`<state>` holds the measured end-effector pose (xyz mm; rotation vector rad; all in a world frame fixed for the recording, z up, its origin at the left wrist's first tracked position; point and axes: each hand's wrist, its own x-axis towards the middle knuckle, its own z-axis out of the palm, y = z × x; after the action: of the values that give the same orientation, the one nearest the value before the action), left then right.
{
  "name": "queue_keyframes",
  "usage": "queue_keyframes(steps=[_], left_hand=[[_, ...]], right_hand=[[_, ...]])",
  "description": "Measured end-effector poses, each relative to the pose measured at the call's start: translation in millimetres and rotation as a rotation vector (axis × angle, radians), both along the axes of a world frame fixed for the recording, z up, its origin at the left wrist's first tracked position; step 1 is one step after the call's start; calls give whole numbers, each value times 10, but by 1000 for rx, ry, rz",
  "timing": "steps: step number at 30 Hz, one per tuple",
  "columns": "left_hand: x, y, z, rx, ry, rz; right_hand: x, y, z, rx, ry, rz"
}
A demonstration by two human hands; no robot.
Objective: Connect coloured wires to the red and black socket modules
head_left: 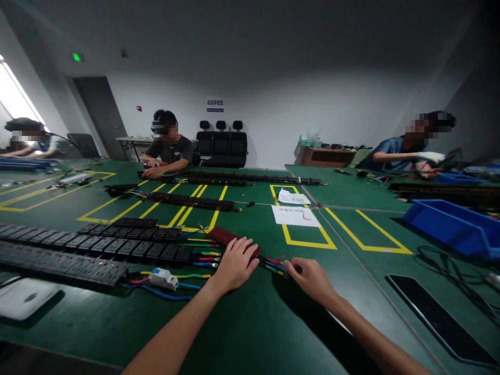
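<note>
A dark red, flat, elongated piece (221, 235) lies on the green table in front of me. My left hand (236, 263) is over its right part, fingers curved across the top and the thumb at the near side. From the right end of this piece comes a bundle of coloured wires (272, 264) with metal terminals at the tips. My right hand (310, 281) pinches one wire tip between thumb and forefinger. To the left, black power strips (97, 247) lie in rows, their wires ending in ring terminals. A small white-grey breaker (164, 278) sits among the nearer wires.
A dark tablet-like slab (433, 315) and black cables (455, 273) lie at right, near a blue bin (455, 226). Paper sheets (296, 216) lie within yellow tape. A white device (27, 297) is at left. Co-workers (172, 151) sit across the table.
</note>
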<state>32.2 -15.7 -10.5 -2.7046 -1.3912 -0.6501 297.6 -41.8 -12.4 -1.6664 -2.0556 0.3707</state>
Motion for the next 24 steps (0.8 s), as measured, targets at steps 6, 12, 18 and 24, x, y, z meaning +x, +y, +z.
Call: queue_keyframes(steps=[6, 12, 18, 24], left_hand=[[34, 41, -43, 28, -11, 10], [11, 79, -68, 55, 2, -5], [19, 113, -67, 84, 9, -16], [10, 102, -56, 78, 40, 1]], right_hand=[[-81, 37, -151, 36, 135, -126], [-137, 82, -167, 18, 126, -204], [-193, 6, -127, 50, 35, -230], [-225, -42, -131, 79, -4, -236]])
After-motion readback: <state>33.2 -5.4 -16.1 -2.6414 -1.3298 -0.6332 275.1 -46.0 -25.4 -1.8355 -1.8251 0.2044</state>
